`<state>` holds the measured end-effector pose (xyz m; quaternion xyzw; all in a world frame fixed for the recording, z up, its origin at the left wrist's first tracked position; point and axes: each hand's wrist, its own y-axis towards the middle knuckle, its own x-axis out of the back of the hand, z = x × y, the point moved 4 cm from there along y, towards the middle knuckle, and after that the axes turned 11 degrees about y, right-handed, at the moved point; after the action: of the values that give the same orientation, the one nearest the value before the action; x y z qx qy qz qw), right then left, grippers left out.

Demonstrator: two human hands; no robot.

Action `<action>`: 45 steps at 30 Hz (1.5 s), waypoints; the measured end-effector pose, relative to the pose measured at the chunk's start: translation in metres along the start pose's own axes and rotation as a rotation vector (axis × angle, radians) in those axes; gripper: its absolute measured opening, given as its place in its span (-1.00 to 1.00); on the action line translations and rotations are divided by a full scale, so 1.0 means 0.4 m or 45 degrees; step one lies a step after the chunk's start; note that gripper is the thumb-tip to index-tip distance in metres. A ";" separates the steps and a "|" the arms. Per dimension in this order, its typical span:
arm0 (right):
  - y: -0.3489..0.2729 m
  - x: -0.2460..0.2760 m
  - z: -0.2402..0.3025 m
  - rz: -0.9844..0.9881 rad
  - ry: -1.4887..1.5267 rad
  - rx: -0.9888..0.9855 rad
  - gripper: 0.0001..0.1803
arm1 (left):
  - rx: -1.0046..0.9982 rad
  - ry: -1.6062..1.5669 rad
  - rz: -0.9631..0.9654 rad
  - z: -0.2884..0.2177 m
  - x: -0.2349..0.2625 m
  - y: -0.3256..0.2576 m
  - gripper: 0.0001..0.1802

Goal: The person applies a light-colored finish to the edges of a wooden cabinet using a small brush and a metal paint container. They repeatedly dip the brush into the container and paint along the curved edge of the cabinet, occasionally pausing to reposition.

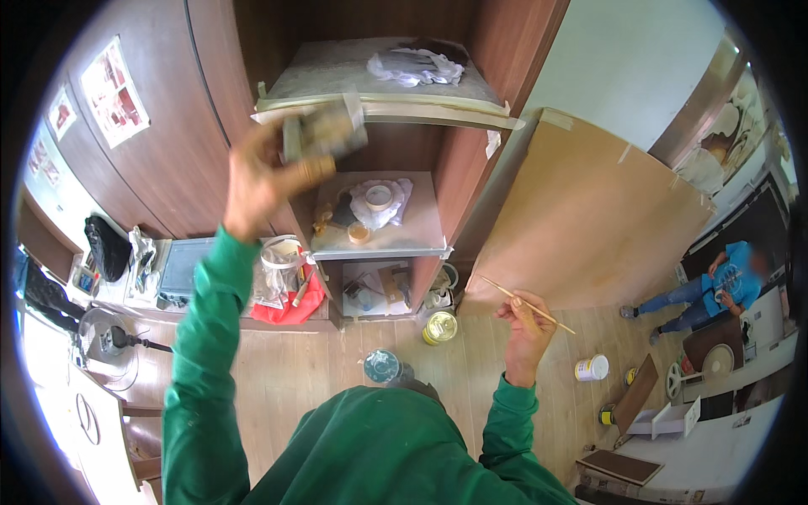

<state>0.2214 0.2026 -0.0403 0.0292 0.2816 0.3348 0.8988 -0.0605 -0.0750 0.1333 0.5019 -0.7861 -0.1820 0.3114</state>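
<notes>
Nearest the camera, green sleeves are seen rising from the lower edge. A thin wooden stick (pixel 528 306) is pinched in the right hand (pixel 526 332), fingers pressed together on its lower part so the long end angles up and left, clear of the plank floor (pixel 295 379). Below, a glass jar (pixel 383 366) and a yellow tin (pixel 440 326) are set on the floor, within reach of the shelves. Higher, a blurred, blocky, greyish object (pixel 324 130) is gripped in the raised left hand (pixel 265 181), fingers closed round it, against the taped edge of the dusty upper shelf (pixel 379 105). A tape roll (pixel 379 198) is left on crumpled cloth below.
</notes>
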 end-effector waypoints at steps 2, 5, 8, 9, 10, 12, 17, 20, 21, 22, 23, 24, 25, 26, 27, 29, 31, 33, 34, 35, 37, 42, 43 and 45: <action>-0.046 -0.056 0.011 0.038 0.063 -0.054 -0.82 | 0.193 -0.108 0.055 0.086 -0.022 -0.154 -0.17; -0.113 -0.138 0.009 0.266 0.145 -0.178 -0.81 | 0.407 0.036 0.159 0.159 -0.061 -0.385 -0.08; -0.180 -0.206 -0.008 0.459 0.028 -0.260 -0.81 | 0.517 0.187 0.208 0.183 -0.104 -0.575 -0.05; -0.200 -0.228 -0.020 0.494 -0.036 -0.303 -0.81 | 0.520 0.213 0.218 0.171 -0.114 -0.621 -0.04; -0.221 -0.249 -0.034 0.524 -0.107 -0.350 -0.80 | 0.527 0.232 0.233 0.164 -0.121 -0.657 -0.03; -0.260 -0.292 -0.065 0.585 -0.245 -0.446 -0.79 | 0.570 0.234 0.233 0.143 -0.117 -0.699 -0.03; -0.322 -0.357 -0.100 0.979 -0.675 -0.316 -0.86 | 0.578 0.268 0.096 0.112 -0.068 -0.749 -0.03; -0.330 -0.361 -0.083 0.969 -0.650 -0.275 -0.85 | 0.529 0.255 0.015 0.093 -0.046 -0.752 -0.03; -0.324 -0.356 -0.084 0.876 -0.629 -0.329 -0.85 | 0.507 0.247 -0.003 0.088 -0.045 -0.753 -0.03; -0.329 -0.364 -0.080 0.910 -0.641 -0.305 -0.85 | 0.483 0.247 -0.018 0.083 -0.042 -0.753 -0.03; -0.334 -0.373 -0.072 0.944 -0.654 -0.281 -0.85 | 0.472 0.261 -0.018 0.080 -0.042 -0.753 -0.03; -0.337 -0.381 -0.062 0.977 -0.668 -0.257 -0.85 | 0.461 0.273 -0.017 0.077 -0.045 -0.750 -0.03; -0.343 -0.387 -0.051 1.048 -0.712 -0.308 -0.84 | 0.457 0.289 -0.018 0.074 -0.044 -0.749 -0.04; -0.341 -0.374 -0.051 1.008 -0.668 -0.257 -0.84 | 0.443 0.272 -0.028 0.071 -0.043 -0.748 -0.04; -0.331 -0.358 -0.055 0.967 -0.625 -0.206 -0.84 | 0.429 0.254 -0.037 0.070 -0.048 -0.733 -0.05; -0.317 -0.338 -0.046 0.855 -0.567 -0.158 -0.83 | 0.441 0.229 -0.032 0.062 -0.056 -0.722 -0.06; -0.300 -0.359 -0.038 0.809 -0.448 -0.066 -0.85 | 0.448 0.214 -0.044 0.047 -0.055 -0.706 -0.06; -0.305 -0.358 -0.021 0.936 -0.539 -0.056 -0.86 | 0.434 0.184 -0.045 0.039 -0.073 -0.693 -0.07; -0.291 -0.356 -0.013 1.005 -0.585 -0.024 -0.86 | 0.405 0.166 -0.056 0.035 -0.082 -0.679 -0.07; -0.273 -0.343 -0.004 1.026 -0.555 0.056 -0.86 | 0.432 0.175 -0.027 0.039 -0.092 -0.675 -0.07; -0.234 -0.336 0.024 0.906 -0.463 0.046 -0.86 | 0.446 0.199 -0.025 0.033 -0.119 -0.656 -0.07; -0.137 -0.294 0.042 1.102 -0.677 0.162 -0.89 | 0.347 0.249 -0.088 0.025 -0.210 -0.581 -0.07; -0.109 -0.271 0.041 1.114 -0.659 0.167 -0.90 | 0.304 0.298 -0.087 0.024 -0.229 -0.565 -0.07; -0.056 -0.243 0.044 0.988 -0.563 0.161 -0.90 | 0.288 0.337 -0.089 0.024 -0.267 -0.533 -0.08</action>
<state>0.1838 0.1274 0.0164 0.2581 0.0709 0.6148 0.7418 0.1094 -0.0704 -0.0340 0.5803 -0.7359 -0.0354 0.3472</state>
